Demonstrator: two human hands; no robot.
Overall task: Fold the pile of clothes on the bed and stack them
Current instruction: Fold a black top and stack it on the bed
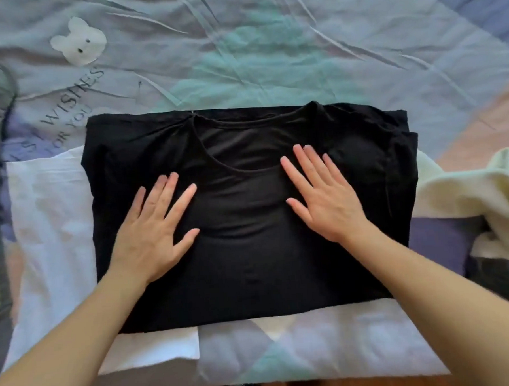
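Shirt [251,266], black, lies folded into a rough rectangle at centre of bed [269,44], neckline facing up w/ collar toward far edge, sleeves tucked in at both sides. L hand [155,227] rests flat on shirt's left half, fingers straight & spread wide, holding nothing. R hand [324,195] rests flat on right half just below neckline, fingers straight, slightly spread, also holding nothing. Both forearms reach in from near edge. Under shirt: white garment [51,218], sticking out on left and along near side. Cream cloth [468,187] lies bunched at right, touching shirt's right edge; a dark item [502,277] sits below it, can't tell what. Bed cover is pastel patchwork w/ a white bear print [78,41] and lettering at far left.
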